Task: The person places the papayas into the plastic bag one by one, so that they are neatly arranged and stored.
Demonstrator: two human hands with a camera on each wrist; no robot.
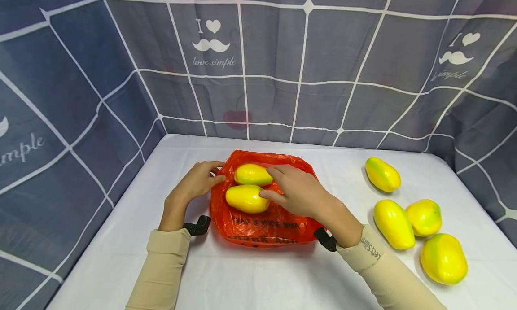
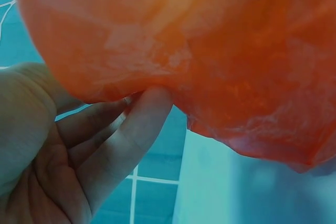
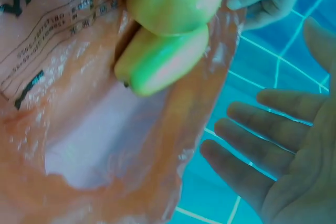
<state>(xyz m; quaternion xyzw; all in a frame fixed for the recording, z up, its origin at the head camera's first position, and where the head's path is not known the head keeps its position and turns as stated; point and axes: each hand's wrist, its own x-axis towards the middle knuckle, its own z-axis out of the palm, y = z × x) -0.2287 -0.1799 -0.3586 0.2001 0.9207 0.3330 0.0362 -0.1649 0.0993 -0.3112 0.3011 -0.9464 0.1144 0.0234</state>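
Note:
A red plastic bag (image 1: 258, 231) with dark printing lies on the white table, its mouth spread. Two yellow-green mangoes, a rear mango (image 1: 251, 174) and a front mango (image 1: 246, 199), lie side by side in it. At the bag's left edge my left hand (image 1: 198, 180) pinches the plastic; in the left wrist view the bag (image 2: 210, 51) hides part of the thumb. My right hand (image 1: 300, 191) hovers over the bag's right part, just right of the mangoes. In the right wrist view the right hand (image 3: 278, 140) has its fingers extended, holding nothing.
Several more mangoes lie on the table at the right: a far mango (image 1: 383, 174), a long mango (image 1: 394, 224), a rounder mango (image 1: 424, 217) and a near mango (image 1: 444, 259). A dark gridded curtain (image 1: 270, 99) hangs behind and along both sides of the table.

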